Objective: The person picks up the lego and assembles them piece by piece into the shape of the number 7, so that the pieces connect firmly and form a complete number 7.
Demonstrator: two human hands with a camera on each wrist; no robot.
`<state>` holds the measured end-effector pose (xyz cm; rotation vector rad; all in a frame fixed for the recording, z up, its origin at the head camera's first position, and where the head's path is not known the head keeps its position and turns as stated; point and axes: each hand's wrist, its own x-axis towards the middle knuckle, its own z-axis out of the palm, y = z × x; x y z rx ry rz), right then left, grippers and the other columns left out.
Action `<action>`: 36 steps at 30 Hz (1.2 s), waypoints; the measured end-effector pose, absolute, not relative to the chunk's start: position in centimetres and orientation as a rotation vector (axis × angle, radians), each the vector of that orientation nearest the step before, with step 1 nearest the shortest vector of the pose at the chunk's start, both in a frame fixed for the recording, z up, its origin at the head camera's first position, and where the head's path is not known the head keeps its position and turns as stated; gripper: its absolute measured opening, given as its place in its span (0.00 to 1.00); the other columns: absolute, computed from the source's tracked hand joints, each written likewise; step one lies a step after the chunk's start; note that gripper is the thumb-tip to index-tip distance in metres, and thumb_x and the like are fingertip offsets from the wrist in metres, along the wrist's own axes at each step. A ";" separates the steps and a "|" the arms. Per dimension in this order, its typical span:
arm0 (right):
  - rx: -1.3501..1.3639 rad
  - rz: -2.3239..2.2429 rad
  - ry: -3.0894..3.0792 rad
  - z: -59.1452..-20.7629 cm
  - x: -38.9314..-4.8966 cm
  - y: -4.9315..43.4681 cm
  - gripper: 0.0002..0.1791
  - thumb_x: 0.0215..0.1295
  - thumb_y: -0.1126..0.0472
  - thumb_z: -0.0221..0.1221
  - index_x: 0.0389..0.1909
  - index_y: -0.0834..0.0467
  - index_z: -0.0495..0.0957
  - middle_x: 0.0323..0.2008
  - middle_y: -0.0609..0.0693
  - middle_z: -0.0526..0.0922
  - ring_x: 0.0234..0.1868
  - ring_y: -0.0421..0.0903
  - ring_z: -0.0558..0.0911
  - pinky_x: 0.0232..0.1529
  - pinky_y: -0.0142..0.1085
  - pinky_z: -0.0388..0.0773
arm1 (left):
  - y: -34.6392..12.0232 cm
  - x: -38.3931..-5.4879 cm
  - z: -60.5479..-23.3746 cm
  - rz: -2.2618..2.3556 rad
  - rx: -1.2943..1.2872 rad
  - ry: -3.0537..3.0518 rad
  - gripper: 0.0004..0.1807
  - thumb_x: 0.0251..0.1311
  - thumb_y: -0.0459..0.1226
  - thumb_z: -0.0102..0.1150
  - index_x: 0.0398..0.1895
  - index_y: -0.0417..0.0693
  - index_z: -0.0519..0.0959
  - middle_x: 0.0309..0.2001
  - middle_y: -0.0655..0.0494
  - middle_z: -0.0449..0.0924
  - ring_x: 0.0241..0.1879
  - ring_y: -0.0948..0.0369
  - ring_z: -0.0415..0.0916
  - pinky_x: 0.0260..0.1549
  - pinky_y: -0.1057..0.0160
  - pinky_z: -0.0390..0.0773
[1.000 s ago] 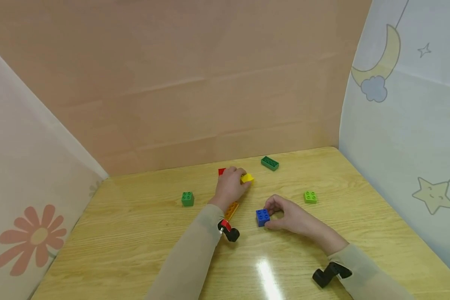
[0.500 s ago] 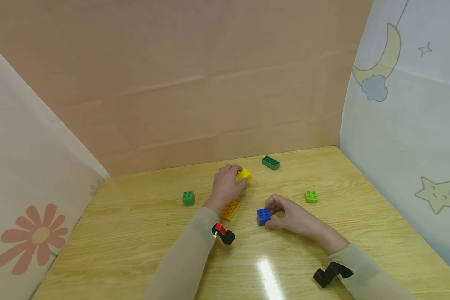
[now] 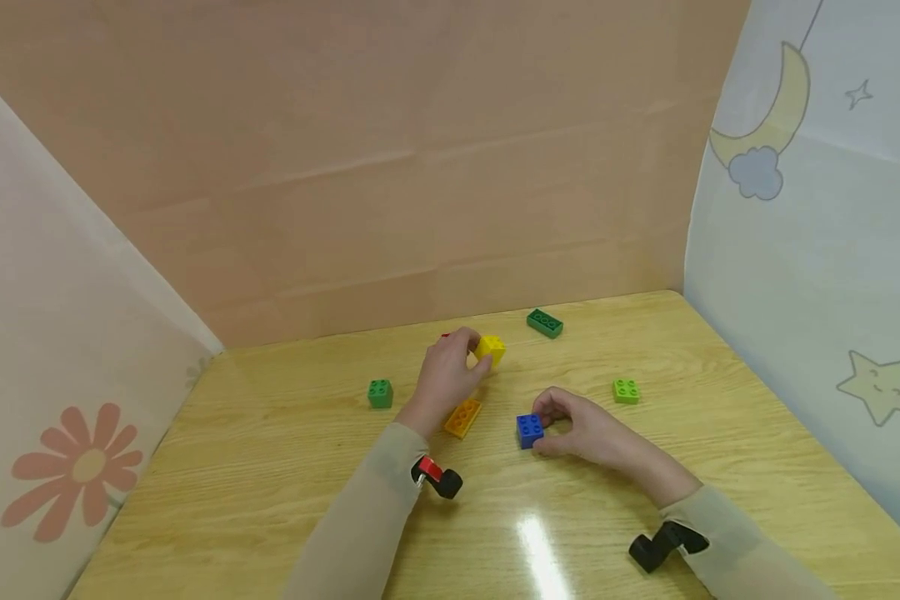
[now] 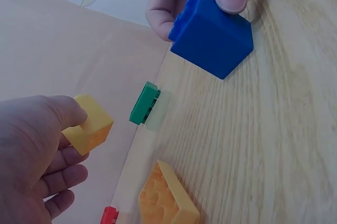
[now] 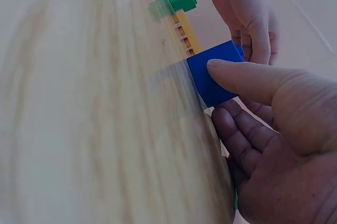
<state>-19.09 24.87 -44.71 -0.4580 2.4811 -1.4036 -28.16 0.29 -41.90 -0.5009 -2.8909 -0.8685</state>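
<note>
My left hand [image 3: 444, 373] pinches a yellow toy brick [image 3: 492, 350] between thumb and fingers. In the left wrist view that yellow brick [image 4: 92, 124] appears raised off the table. My right hand [image 3: 587, 427] holds a square blue brick [image 3: 529, 430] from its right side, its thumb [image 5: 237, 79] laid along one face. The blue brick [image 5: 213, 74] sits at the table surface in the right wrist view. An orange brick [image 3: 462, 418] with its hollow side up lies between the hands, just right of the left wrist. Behind the left fingers, a red brick [image 3: 446, 336] is mostly hidden.
A square green brick [image 3: 380, 393] stands to the left on the wooden table [image 3: 270, 467]. At the back lies a dark green brick [image 3: 545, 323], hollow side up. A lime brick [image 3: 626, 392] is at the right. Cloth walls [image 3: 450, 167] enclose the back and sides.
My left hand has drawn slightly back and left with the yellow brick, which has turned in its fingers. More of the orange brick shows. The right hand keeps its grip on the blue brick.
</note>
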 end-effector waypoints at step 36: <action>-0.381 -1.519 2.354 -44.2 -18.8 25.3 0.22 0.74 0.57 0.74 0.61 0.60 0.79 0.53 0.53 0.86 0.52 0.52 0.83 0.50 0.37 0.81 | -3.3 -24.1 -41.0 -1.205 -0.585 -2.775 0.23 0.76 0.43 0.72 0.67 0.48 0.78 0.59 0.53 0.85 0.60 0.49 0.82 0.62 0.50 0.82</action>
